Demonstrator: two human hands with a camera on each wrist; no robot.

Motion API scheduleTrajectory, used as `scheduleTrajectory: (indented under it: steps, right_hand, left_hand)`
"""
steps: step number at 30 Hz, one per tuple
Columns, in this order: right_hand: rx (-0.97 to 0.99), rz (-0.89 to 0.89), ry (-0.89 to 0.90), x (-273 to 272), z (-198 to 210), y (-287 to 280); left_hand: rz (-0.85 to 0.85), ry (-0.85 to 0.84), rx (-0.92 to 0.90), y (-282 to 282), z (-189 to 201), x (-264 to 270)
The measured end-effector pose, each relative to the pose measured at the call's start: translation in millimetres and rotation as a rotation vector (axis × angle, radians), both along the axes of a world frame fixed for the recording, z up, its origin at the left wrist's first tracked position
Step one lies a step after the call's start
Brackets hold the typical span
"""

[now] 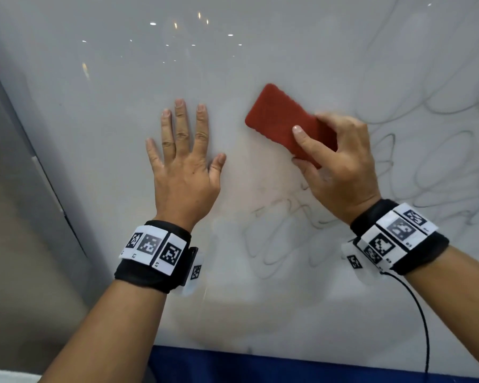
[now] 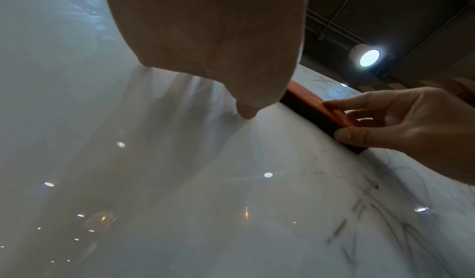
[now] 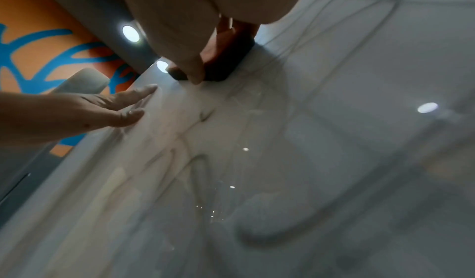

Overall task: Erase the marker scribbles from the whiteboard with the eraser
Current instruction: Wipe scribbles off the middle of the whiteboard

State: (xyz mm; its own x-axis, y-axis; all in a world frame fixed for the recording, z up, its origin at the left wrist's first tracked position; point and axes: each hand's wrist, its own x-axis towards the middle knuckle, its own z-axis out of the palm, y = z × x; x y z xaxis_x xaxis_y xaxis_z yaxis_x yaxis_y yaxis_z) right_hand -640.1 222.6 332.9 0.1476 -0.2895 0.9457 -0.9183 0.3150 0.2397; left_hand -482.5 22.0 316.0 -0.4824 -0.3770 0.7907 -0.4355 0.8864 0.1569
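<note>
A glossy whiteboard (image 1: 233,59) fills the head view. Grey marker scribbles (image 1: 437,167) loop across its right side, and fainter ones (image 1: 282,239) lie below my hands. My right hand (image 1: 340,161) grips a red eraser (image 1: 280,117) by its lower end, thumb on top, and the eraser lies flat on the board. My left hand (image 1: 183,161) rests flat on the board left of the eraser, fingers straight and spread. The left wrist view shows the eraser's edge (image 2: 308,103) held by the right hand (image 2: 401,124). In the right wrist view the eraser (image 3: 226,59) sits under my fingers.
A grey frame and wall (image 1: 17,189) run along the board's left edge. A blue strip (image 1: 260,366) lies below the board's bottom edge. A black cable (image 1: 423,322) hangs from my right wristband. The board's upper left is free of marks.
</note>
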Motion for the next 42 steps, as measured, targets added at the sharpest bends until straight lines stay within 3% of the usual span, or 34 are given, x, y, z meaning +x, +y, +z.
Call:
scheduleTrajectory:
  steps: [3, 6, 9, 12, 15, 19, 22, 25, 29, 33, 36, 42]
  right_hand:
    - [-0.085, 0.009, -0.110, 12.9, -25.4, -10.5]
    - [0.038, -0.002, -0.083, 21.4, -58.8, -17.9]
    - [0.126, 0.014, -0.013, 13.5, -47.1, -10.2]
    - [0.014, -0.001, -0.016, 5.8, -27.7, -5.7]
    - [-0.068, -0.004, -0.101, 13.6, -44.0, -14.1]
    - [0.073, 0.003, -0.063, 25.5, -86.6, -23.9]
    - [0.151, 0.032, -0.015, 21.5, -74.1, -18.5]
    - [0.043, 0.018, -0.035, 15.3, -50.5, -15.4]
    - [-0.038, -0.002, -0.177, 28.2, -74.3, -26.1]
    - [0.045, 0.022, -0.283, 49.3, -108.6, -39.4]
    - [0.054, 0.049, -0.380, 62.6, -110.8, -40.9]
    - [0.195, 0.132, -0.471, 78.5, -115.8, -42.0]
  left_hand:
    - [0.007, 0.002, 0.004, 1.4, -2.3, 0.3]
    - [0.000, 0.009, -0.004, -0.6, -3.6, 2.6]
    - [-0.001, 0.018, -0.007, -4.5, -6.3, 4.6]
    - [0.009, 0.025, 0.010, -5.0, -10.2, 4.4]
    - [0.010, 0.026, 0.021, -5.6, -13.8, 5.4]
    - [0.010, 0.034, 0.012, -6.4, -16.3, 7.1]
    - [0.012, 0.050, 0.002, -6.1, -17.6, 8.8]
    - [0.022, 0.057, -0.005, -6.0, -17.7, 10.8]
    - [0.036, 0.100, -0.029, -5.2, -15.5, 16.4]
    - [-0.159, 0.261, 0.168, 6.0, -19.5, 24.7]
    - [-0.280, 0.259, 0.269, 27.7, -25.9, 24.5]
    - [-0.247, 0.178, 0.413, 59.6, -27.7, 8.5]
